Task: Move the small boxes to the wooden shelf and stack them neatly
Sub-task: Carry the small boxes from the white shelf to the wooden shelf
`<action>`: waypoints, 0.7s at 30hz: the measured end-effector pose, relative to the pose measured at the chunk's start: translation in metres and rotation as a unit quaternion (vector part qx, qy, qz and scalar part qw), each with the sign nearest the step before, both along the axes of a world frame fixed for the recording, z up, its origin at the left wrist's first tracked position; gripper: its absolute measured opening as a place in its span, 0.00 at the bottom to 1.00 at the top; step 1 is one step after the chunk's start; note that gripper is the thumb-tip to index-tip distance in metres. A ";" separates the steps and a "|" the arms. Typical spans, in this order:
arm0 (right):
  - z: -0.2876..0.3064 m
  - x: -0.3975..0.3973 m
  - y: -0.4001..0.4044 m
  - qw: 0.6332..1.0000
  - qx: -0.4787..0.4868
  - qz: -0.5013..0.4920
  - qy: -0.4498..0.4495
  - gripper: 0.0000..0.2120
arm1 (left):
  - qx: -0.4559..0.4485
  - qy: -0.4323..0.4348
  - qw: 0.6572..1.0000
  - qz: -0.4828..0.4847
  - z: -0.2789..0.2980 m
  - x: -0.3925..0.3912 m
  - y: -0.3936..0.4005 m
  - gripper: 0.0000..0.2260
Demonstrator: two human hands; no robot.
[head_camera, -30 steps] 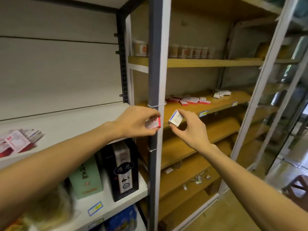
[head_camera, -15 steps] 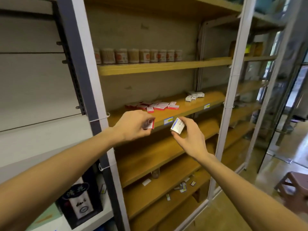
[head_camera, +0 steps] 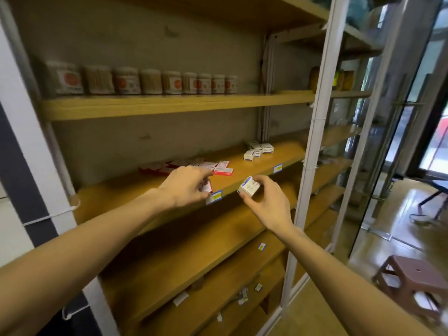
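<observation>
Wooden shelf (head_camera: 254,163) carries scattered red-and-white boxes (head_camera: 221,168) and white boxes (head_camera: 258,150). Left hand (head_camera: 185,186) pinches a red-and-white box (head_camera: 206,185) at the shelf's front edge. Right hand (head_camera: 265,202) grasps a white box (head_camera: 249,186), just in front of that edge.

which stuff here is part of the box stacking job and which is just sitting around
Part of the job:
- red and white box held in the left hand
- white box pinched in the right hand
- red boxes and white boxes on the wooden shelf

Just there:
- jars on the upper shelf
- brown stool
</observation>
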State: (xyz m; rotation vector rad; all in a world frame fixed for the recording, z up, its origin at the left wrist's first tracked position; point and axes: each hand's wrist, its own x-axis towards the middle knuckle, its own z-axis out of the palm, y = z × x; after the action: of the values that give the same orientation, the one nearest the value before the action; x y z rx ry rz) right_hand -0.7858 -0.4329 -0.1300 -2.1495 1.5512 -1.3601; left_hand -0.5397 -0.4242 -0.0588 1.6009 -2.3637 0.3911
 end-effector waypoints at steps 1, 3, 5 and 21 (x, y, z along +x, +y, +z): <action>0.006 0.000 -0.011 1.000 0.000 -0.001 0.001 0.29 | 0.005 0.004 1.000 -0.002 0.001 0.000 -0.011 0.26; 0.015 0.003 -0.033 1.000 0.001 -0.005 -0.006 0.28 | 0.011 -0.003 1.000 -0.007 0.004 0.000 -0.033 0.27; 0.019 0.008 -0.051 1.000 0.008 -0.018 0.003 0.28 | 0.008 -0.007 1.000 -0.014 0.002 0.000 -0.054 0.26; 0.020 0.008 -0.198 0.982 0.087 -0.071 0.155 0.31 | 0.021 -0.095 0.992 -0.077 -0.026 0.001 -0.159 0.25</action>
State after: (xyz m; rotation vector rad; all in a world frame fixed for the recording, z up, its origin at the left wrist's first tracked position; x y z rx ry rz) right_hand -0.7777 -0.6305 -0.1101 -2.2603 1.8884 -0.9126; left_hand -0.5387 -0.5827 -0.0844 1.4434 -2.6320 0.4830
